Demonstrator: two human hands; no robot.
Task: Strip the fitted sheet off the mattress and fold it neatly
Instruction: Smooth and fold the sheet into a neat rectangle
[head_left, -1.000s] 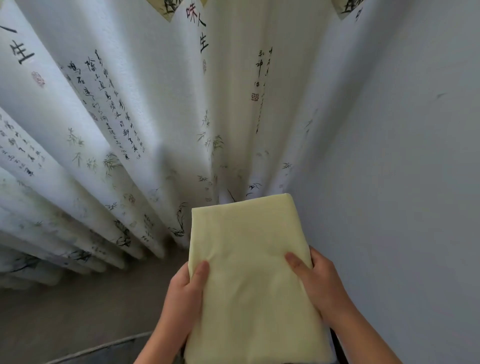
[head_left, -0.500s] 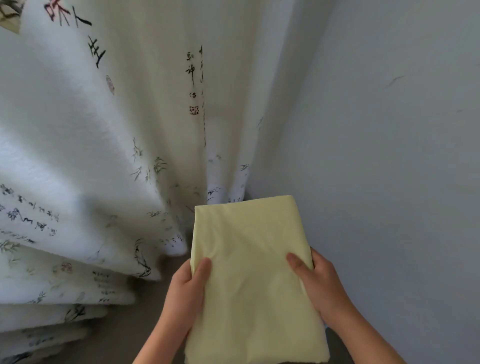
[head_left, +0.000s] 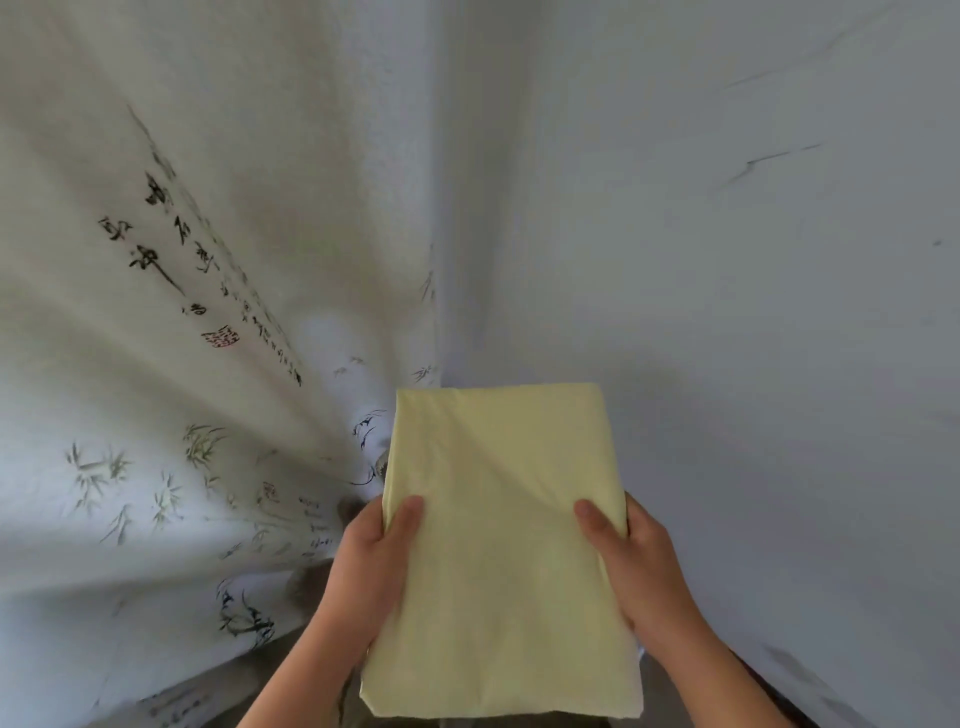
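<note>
The pale yellow fitted sheet (head_left: 501, 545) is folded into a flat rectangle and held in the air in front of me. My left hand (head_left: 371, 566) grips its left edge, thumb on top and fingers underneath. My right hand (head_left: 631, 566) grips the right edge the same way. The mattress is out of view.
A white curtain (head_left: 208, 312) printed with black calligraphy and bamboo hangs close on the left. A plain grey-white wall (head_left: 753, 312) fills the right side. They meet in a corner just beyond the sheet. A strip of dark floor (head_left: 306, 582) shows below the curtain.
The view has swung left-to-right toward the corner, so the curtain folds have slid off to the left. Both hands keep the same hold on the folded sheet.
</note>
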